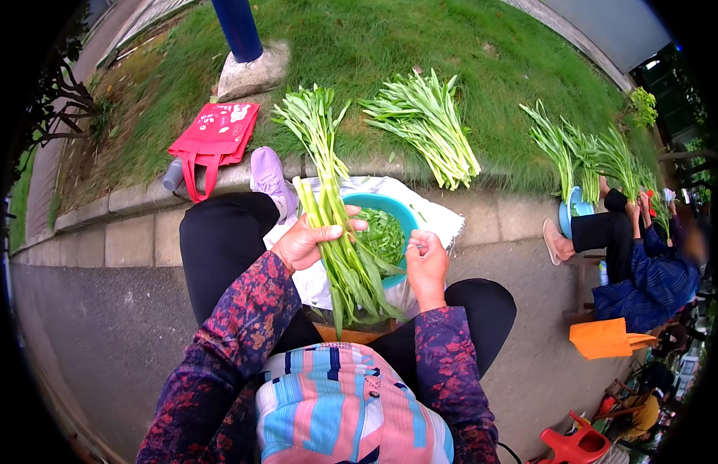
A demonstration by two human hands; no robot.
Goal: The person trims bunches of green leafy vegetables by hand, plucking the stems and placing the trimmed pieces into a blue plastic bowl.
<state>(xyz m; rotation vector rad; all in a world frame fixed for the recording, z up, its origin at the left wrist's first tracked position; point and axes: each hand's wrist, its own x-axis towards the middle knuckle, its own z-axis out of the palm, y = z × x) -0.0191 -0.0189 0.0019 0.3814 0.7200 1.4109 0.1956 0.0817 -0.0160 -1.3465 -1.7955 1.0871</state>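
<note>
My left hand [312,239] grips a bunch of leafy green stalks [350,261], its pale stem ends pointing away from me and its leaves hanging towards my lap. To the right, my right hand [426,264] is held with curled fingers by the rim of a turquoise basin [408,217]; whether a leaf is pinched in them is unclear. Torn green leaves [385,238] lie in the basin, which rests on a white woven sheet [448,223]. Beyond it, one bundle of stalks [315,124] and a larger bundle [431,130] lie at the grass edge.
A red tote bag [222,130] and a grey bottle [173,175] are on the stone kerb [130,235] at left, near a blue post [238,29]. At right, a seated person [646,278] handles similar stalks beside a blue basin [576,206]. An orange bag [605,338] and red plastic chair [576,443] are nearer.
</note>
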